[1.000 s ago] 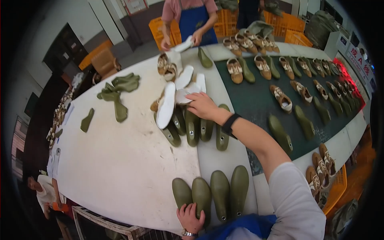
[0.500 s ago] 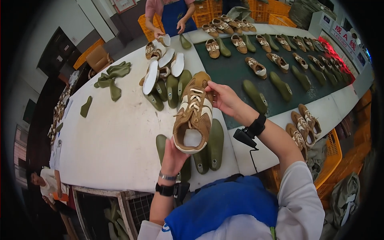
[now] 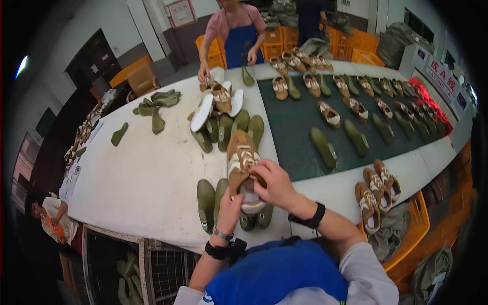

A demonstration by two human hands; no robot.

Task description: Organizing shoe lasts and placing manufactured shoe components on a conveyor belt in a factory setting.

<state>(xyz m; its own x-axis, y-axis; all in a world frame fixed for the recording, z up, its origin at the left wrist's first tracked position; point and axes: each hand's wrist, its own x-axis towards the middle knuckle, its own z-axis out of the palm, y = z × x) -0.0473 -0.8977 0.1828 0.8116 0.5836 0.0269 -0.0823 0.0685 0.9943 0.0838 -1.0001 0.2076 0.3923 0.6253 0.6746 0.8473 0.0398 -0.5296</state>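
Note:
A brown and cream lace-up sneaker (image 3: 240, 146) is held between my two hands above the near part of the table, its toe pointing away from me. My left hand (image 3: 230, 212) grips the left side of the heel collar. With bent fingers my right hand (image 3: 277, 187) holds the opposite side of the opening, by the tongue and laces. A pale lining shows inside the shoe. Green shoe lasts (image 3: 206, 201) lie under and beside it, partly hidden by the sneaker and my hands. Farther off, white insoles (image 3: 202, 113) rest against more lasts and a sneaker (image 3: 222, 97).
A green belt (image 3: 300, 147) at right carries rows of sneakers and lasts. Several sneakers (image 3: 378, 190) stand at the right edge above an orange crate (image 3: 419, 213). Loose lasts (image 3: 157, 119) lie on the white table (image 3: 137, 188). Across it, a co-worker's hand (image 3: 204, 73) touches the shoe pile.
My right hand has moved from the sneaker's toe to its opening. The sneaker's heel sits lower behind my fingers. The co-worker's hand has come down to the pile; the view has shifted.

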